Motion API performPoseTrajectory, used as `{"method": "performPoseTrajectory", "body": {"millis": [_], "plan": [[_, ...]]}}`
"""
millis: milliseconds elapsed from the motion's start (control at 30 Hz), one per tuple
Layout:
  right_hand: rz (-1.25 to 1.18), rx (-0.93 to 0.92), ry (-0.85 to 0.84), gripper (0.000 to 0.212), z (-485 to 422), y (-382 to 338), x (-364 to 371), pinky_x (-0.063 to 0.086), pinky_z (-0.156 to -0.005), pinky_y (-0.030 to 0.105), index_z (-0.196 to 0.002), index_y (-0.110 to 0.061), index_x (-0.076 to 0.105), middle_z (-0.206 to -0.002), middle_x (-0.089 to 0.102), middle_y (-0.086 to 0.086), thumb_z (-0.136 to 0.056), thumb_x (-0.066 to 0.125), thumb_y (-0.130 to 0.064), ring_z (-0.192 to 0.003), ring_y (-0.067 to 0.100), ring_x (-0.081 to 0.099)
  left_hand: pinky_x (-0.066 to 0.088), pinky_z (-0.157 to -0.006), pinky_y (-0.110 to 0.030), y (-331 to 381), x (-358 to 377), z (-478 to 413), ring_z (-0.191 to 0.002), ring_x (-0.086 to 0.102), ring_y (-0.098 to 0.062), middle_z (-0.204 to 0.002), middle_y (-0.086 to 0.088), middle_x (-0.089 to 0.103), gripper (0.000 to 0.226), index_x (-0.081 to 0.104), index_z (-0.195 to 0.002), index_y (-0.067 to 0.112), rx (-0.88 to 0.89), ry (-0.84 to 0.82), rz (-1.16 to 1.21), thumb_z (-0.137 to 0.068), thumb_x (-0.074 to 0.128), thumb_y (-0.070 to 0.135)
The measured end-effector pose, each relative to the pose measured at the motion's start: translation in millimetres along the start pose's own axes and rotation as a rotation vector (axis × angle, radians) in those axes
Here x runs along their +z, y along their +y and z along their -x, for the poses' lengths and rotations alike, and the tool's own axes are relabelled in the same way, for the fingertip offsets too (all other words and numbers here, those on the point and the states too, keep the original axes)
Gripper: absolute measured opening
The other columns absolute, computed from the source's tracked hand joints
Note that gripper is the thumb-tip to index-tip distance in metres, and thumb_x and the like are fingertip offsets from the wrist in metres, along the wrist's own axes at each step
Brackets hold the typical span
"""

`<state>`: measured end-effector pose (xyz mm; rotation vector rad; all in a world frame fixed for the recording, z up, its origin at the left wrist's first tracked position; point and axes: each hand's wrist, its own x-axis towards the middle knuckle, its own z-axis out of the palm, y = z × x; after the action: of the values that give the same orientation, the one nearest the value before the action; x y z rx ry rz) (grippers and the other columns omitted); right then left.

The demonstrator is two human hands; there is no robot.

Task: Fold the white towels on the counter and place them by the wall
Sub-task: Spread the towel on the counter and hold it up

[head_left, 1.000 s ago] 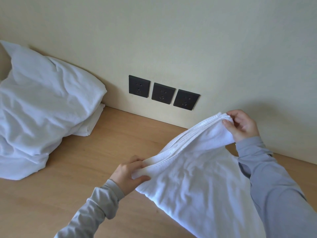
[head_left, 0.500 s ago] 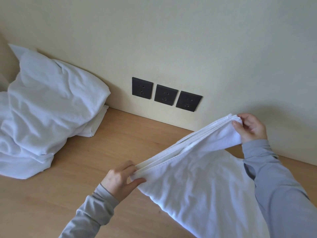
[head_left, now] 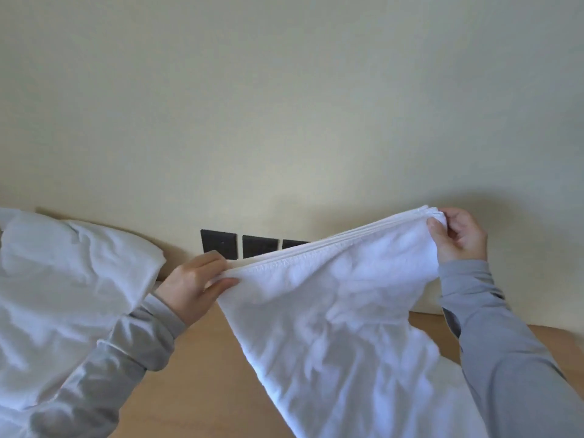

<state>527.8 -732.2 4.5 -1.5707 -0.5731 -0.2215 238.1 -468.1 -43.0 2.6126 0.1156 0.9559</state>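
Soft daylight, slight blur, wide-angle distortion

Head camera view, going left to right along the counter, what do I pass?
Left to right: heap of white towels → left hand → towel stretched between both hands → right hand. The black wall sockets overlap the left hand and towel, so they are left out.

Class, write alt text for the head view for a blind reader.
The left hand and the right hand pinch the top edge of a white towel, stretched above a wooden counter. A heap of white cloth lies left, by the cream wall.
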Motion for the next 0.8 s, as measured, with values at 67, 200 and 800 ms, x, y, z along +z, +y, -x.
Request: {"method": "performPoseTrajectory", "body": {"millis": [67,200,800], "plan": [[-0.039,-0.039,0.047,0.033,-15.0,-21.3,-15.6,0.042,-0.068,0.005,-0.083,-0.028,0.053,-0.068,0.065,-0.030,-0.088,0.054,0.005,-0.066,-0.012,0.056,0.037,-0.061,-0.020,11.8,-19.5,-39.7,-0.066,0.044,-0.012,-0.073,-0.008,0.054,0.066,0.060,-0.073,-0.003,0.080,0.030,-0.025,-0.095,0.029,0.051],[-0.139,-0.103,0.141,0.029,-48.4,-69.5,-51.3,0.041,-0.064,0.006,-0.079,-0.026,0.055,-0.064,0.064,-0.027,-0.088,0.056,0.001,-0.061,-0.010,0.054,0.035,-0.062,-0.030,48.3,-60.5,-120.9,-0.063,0.054,-0.031,-0.071,-0.018,0.055,0.073,0.057,-0.073,-0.008,0.243,0.146,-0.169,-0.097,0.019,0.048],[-0.232,-0.526,0.259,0.019,-111.2,-242.9,-157.3,0.045,-0.058,0.013,-0.069,-0.025,0.063,-0.061,0.065,-0.012,-0.075,0.071,-0.008,-0.056,-0.004,0.055,0.036,-0.062,-0.036,170.1,-219.6,-272.4,-0.070,0.044,-0.028,-0.071,-0.013,0.050,0.041,0.054,-0.075,-0.001,0.592,0.465,-0.612,-0.093,0.032,0.027]]}}
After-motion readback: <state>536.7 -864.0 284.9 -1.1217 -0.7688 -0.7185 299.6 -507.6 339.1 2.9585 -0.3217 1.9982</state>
